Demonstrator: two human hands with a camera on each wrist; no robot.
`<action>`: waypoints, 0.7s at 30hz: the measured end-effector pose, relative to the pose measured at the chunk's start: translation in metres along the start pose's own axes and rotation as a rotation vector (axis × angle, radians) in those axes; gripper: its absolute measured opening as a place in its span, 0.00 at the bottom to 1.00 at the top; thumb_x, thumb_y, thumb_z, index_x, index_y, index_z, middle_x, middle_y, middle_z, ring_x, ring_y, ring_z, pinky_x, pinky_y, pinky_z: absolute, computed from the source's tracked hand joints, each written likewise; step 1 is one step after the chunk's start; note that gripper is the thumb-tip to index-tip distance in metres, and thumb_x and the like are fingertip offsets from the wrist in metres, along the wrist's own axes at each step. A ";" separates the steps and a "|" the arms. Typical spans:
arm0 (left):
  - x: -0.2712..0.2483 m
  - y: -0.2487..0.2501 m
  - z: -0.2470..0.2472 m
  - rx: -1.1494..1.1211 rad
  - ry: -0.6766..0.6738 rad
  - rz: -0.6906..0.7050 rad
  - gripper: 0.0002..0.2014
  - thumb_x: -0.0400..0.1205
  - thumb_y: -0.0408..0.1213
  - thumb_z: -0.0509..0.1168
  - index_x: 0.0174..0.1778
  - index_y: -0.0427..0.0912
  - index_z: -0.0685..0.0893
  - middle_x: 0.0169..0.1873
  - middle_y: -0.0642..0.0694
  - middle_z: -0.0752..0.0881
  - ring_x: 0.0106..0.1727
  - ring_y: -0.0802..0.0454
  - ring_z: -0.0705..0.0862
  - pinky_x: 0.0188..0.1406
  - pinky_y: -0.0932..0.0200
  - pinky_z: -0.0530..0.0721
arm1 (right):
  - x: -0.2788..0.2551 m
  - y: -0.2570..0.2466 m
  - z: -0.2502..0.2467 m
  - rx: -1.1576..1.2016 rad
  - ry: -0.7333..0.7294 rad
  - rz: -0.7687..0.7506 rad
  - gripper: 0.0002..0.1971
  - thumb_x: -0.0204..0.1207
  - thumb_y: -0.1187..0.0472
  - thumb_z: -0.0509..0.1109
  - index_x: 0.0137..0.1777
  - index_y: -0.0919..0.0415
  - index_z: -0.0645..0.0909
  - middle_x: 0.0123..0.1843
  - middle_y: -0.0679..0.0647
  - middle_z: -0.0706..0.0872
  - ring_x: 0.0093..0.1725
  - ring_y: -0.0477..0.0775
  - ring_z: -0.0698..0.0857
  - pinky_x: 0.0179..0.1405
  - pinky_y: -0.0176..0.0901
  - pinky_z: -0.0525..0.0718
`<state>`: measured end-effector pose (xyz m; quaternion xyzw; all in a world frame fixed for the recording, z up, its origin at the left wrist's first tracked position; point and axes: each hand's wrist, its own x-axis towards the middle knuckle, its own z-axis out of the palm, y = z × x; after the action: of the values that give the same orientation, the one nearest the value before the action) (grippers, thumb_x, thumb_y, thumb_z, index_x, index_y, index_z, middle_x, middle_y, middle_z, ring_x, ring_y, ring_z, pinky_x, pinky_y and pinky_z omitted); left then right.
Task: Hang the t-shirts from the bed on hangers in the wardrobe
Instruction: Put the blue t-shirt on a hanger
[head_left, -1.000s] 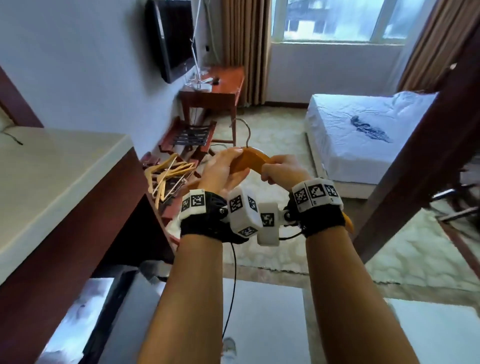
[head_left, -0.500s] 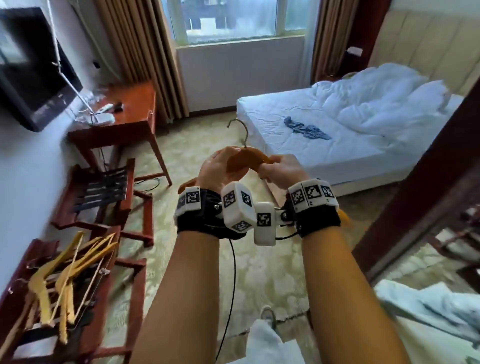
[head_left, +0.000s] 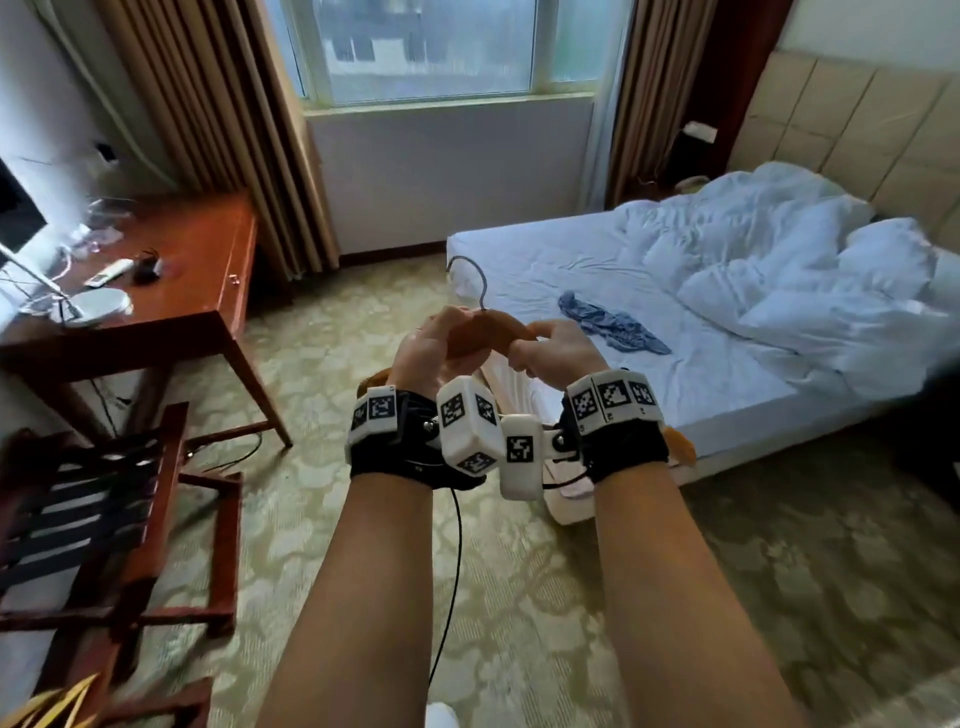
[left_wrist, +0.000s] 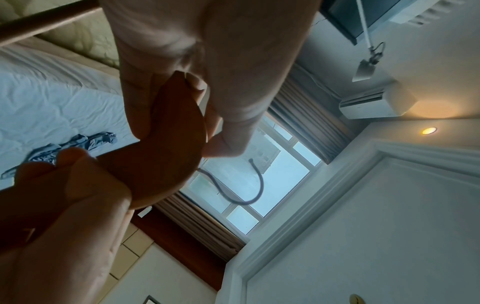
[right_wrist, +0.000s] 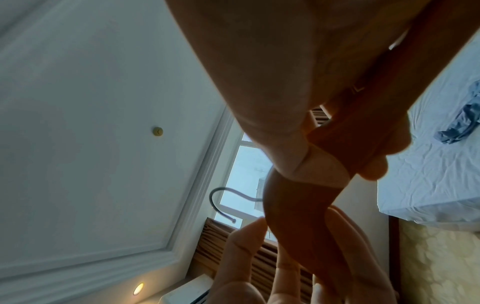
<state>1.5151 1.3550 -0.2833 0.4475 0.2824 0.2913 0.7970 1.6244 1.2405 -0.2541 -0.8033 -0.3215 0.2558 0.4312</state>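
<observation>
Both hands hold one orange wooden hanger (head_left: 485, 332) at chest height, its metal hook (head_left: 470, 275) pointing up. My left hand (head_left: 434, 348) grips the left arm of the hanger (left_wrist: 166, 156); my right hand (head_left: 553, 351) grips the right arm (right_wrist: 345, 148). A crumpled blue t-shirt (head_left: 610, 322) lies on the white sheet of the bed (head_left: 545, 254), beyond my hands; it also shows as the t-shirt (left_wrist: 64, 148) in the left wrist view and the t-shirt (right_wrist: 459, 127) in the right wrist view. No wardrobe is in sight.
A red wooden desk (head_left: 197, 270) with a lamp base and small items stands at the left. A wooden luggage rack (head_left: 114, 499) sits in front of it, with yellow hangers (head_left: 47, 706) at the bottom left corner. A rumpled white duvet (head_left: 789, 260) covers the bed's far right. Patterned carpet lies between.
The view has swung right and forward, from the counter and TV wall toward the bed. Both hands keep the same hold on the hanger; the bed and blue t-shirt are nearer.
</observation>
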 end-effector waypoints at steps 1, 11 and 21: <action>0.030 0.003 0.000 -0.017 -0.019 -0.009 0.26 0.72 0.39 0.70 0.61 0.24 0.80 0.57 0.26 0.83 0.54 0.42 0.82 0.48 0.54 0.83 | 0.029 -0.001 0.000 -0.012 0.005 0.001 0.06 0.67 0.64 0.74 0.36 0.51 0.84 0.30 0.49 0.84 0.38 0.51 0.82 0.44 0.43 0.80; 0.328 0.053 0.026 0.126 -0.299 -0.113 0.10 0.77 0.39 0.65 0.42 0.37 0.88 0.49 0.33 0.76 0.44 0.46 0.77 0.44 0.56 0.75 | 0.306 -0.021 -0.011 0.018 0.179 0.126 0.06 0.69 0.64 0.73 0.35 0.52 0.83 0.32 0.50 0.85 0.37 0.51 0.82 0.45 0.44 0.80; 0.559 0.027 0.099 0.268 -0.417 -0.327 0.35 0.68 0.45 0.77 0.68 0.29 0.80 0.65 0.32 0.83 0.67 0.40 0.83 0.55 0.53 0.88 | 0.500 0.015 -0.062 0.073 0.301 0.240 0.04 0.66 0.60 0.72 0.39 0.51 0.83 0.38 0.53 0.87 0.45 0.59 0.87 0.54 0.55 0.86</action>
<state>1.9546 1.7128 -0.3214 0.5473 0.2170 0.0211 0.8080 2.0032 1.5699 -0.3026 -0.8489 -0.1456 0.1939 0.4697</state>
